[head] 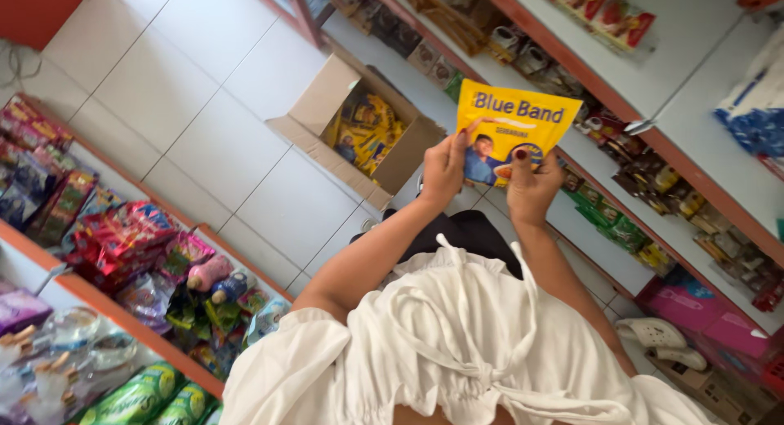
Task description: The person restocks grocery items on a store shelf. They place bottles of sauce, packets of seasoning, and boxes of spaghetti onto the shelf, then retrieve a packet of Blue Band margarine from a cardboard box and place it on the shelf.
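Observation:
I hold a yellow sachet [510, 123] with blue lettering and a printed picture up in front of me with both hands. My left hand [443, 170] grips its lower left edge, thumb on the front. At the lower right edge my right hand [531, 188] pinches it, dark-painted thumbnail showing. Both arms reach out from my white garment [457, 351]. Beyond the sachet an open cardboard box [359, 127] sits on the white tiled floor, holding several more yellow sachets.
A red-edged shelf unit [653, 139] on the right carries small packets and jars. On the left, shelves [122, 245] hold colourful snack bags and bottles. White sandals [661, 339] lie on the floor at the lower right beside pink boxes.

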